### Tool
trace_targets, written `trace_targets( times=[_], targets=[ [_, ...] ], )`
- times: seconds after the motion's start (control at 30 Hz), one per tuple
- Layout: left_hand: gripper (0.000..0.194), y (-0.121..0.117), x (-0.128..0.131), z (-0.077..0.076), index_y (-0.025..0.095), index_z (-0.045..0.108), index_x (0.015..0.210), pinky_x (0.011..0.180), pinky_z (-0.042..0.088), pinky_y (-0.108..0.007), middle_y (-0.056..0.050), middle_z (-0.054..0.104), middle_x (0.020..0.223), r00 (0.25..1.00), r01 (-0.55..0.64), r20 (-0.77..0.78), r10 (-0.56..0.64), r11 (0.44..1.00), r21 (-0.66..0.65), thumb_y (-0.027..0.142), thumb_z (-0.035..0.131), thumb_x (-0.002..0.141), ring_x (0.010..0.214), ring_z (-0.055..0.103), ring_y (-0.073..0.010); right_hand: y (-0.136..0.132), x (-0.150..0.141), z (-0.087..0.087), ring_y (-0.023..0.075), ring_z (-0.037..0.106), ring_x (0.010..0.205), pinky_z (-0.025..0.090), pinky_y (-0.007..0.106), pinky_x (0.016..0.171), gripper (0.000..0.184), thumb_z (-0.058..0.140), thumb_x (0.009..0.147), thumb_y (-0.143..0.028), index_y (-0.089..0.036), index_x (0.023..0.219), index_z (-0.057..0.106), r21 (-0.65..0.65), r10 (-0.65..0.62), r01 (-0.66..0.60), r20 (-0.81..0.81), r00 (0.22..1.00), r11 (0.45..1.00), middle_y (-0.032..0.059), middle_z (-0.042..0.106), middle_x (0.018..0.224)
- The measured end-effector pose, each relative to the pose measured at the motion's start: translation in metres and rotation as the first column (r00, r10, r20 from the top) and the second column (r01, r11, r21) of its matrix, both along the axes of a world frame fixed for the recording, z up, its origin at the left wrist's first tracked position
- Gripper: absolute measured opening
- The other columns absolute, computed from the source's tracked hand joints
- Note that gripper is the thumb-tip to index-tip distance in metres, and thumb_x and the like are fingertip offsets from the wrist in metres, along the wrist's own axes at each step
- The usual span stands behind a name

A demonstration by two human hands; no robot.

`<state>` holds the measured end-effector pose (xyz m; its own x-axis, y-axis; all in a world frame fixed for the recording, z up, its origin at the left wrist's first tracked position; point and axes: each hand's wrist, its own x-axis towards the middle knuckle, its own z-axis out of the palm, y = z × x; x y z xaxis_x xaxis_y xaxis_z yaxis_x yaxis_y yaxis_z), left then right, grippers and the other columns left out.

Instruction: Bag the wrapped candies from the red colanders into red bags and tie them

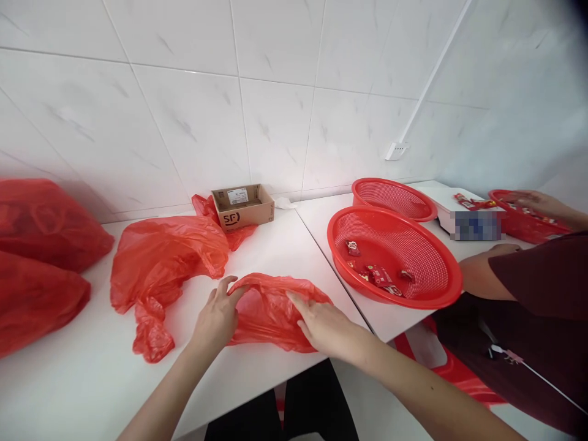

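White table [275,245], tiled wall [184,92], red baskets [395,257]

Three round red plastic mesh baskets [395,257], four red plastic bags [271,309], one small open cardboard box [242,206], two white desks [285,245].

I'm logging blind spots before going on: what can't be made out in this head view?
- Inside of the thin red plastic bag under the left hand and right hand: opaque film hides it.
- Full red plastic bags: cut off by the left edge.
- Label on the white box: blurred out.
- Small red packets in the round red mesh basket: print too small.
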<state>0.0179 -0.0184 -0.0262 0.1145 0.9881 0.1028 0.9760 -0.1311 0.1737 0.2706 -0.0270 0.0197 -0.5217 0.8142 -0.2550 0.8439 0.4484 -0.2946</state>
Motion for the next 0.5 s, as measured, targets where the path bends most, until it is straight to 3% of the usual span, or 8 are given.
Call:
trace_targets(
  times=[0.07, 0.23, 0.33, 0.4, 0.43, 0.5],
  targets=[
    [0.071, -0.004, 0.005, -0.002, 0.03, 0.059, 0.131, 0.074, 0.053, -0.035, -0.011, 0.04, 0.144, 0.998, 0.062, 0.021, -0.062, 0.998, -0.03, -0.004, 0.032, 0.075, 0.109, 0.055, -0.0285, 0.011, -0.002, -0.001, 0.0298, 0.066, 0.082, 0.048, 0.039, 0.069, 0.066, 0.038, 0.094, -0.024, -0.015, 0.155, 0.015, 0.019, -0.056, 0.055, 0.018, 0.998, 0.998, 0.0189, 0.067, 0.104],
    [0.06, -0.009, -0.006, -0.017, 0.032, 0.073, 0.11, 0.081, 0.053, -0.039, -0.007, 0.046, 0.141, 0.983, 0.165, 0.084, -0.161, 0.986, -0.04, 0.0, 0.037, 0.075, 0.101, 0.057, -0.0258, 0.027, -0.003, -0.004, 0.0366, 0.064, 0.097, 0.048, 0.047, 0.078, 0.072, 0.05, 0.091, -0.031, -0.011, 0.154, 0.02, 0.005, -0.142, 0.142, 0.121, 0.983, 0.99, 0.0263, 0.063, 0.114],
    [0.044, -0.013, -0.015, -0.019, 0.033, 0.074, 0.108, 0.082, 0.054, -0.041, -0.007, 0.045, 0.139, 0.97, 0.148, 0.188, -0.153, 0.988, 0.037, 0.014, 0.041, 0.084, 0.105, 0.056, -0.0266, 0.028, 0.009, 0.02, 0.0282, 0.066, 0.09, 0.051, 0.04, 0.077, 0.07, 0.059, 0.087, -0.034, -0.02, 0.15, 0.032, -0.041, -0.007, 0.0, -0.184, 0.983, 0.999, 0.0169, 0.067, 0.111],
    [0.036, -0.019, -0.015, -0.015, 0.036, 0.072, 0.111, 0.079, 0.056, -0.04, -0.006, 0.041, 0.141, 0.957, 0.09, 0.265, -0.118, 0.989, 0.116, 0.028, 0.044, 0.089, 0.109, 0.055, -0.028, 0.039, 0.024, 0.045, 0.0186, 0.066, 0.076, 0.051, 0.033, 0.071, 0.055, 0.06, 0.087, -0.033, -0.029, 0.14, 0.047, -0.029, 0.031, -0.053, -0.509, 0.86, 0.998, 0.0078, 0.069, 0.107],
    [0.034, -0.025, -0.013, -0.013, 0.037, 0.07, 0.113, 0.077, 0.056, -0.04, -0.005, 0.039, 0.143, 0.949, 0.057, 0.299, -0.101, 0.987, 0.153, 0.034, 0.046, 0.089, 0.113, 0.053, -0.0291, 0.05, 0.032, 0.058, 0.0145, 0.064, 0.069, 0.051, 0.029, 0.068, 0.047, 0.059, 0.088, -0.031, -0.03, 0.134, 0.053, -0.023, -0.009, -0.008, -0.635, 0.772, 1.0, 0.0044, 0.07, 0.104],
    [0.034, -0.038, -0.008, -0.01, 0.038, 0.068, 0.116, 0.076, 0.057, -0.039, -0.004, 0.034, 0.147, 0.931, -0.026, 0.361, -0.052, 0.978, 0.208, 0.04, 0.049, 0.088, 0.121, 0.049, -0.0313, 0.079, 0.05, 0.075, 0.0105, 0.06, 0.06, 0.048, 0.025, 0.064, 0.032, 0.063, 0.085, -0.026, -0.025, 0.117, 0.064, -0.023, -0.182, 0.259, -0.773, 0.608, 0.965, 0.0008, 0.071, 0.092]
  ],
)
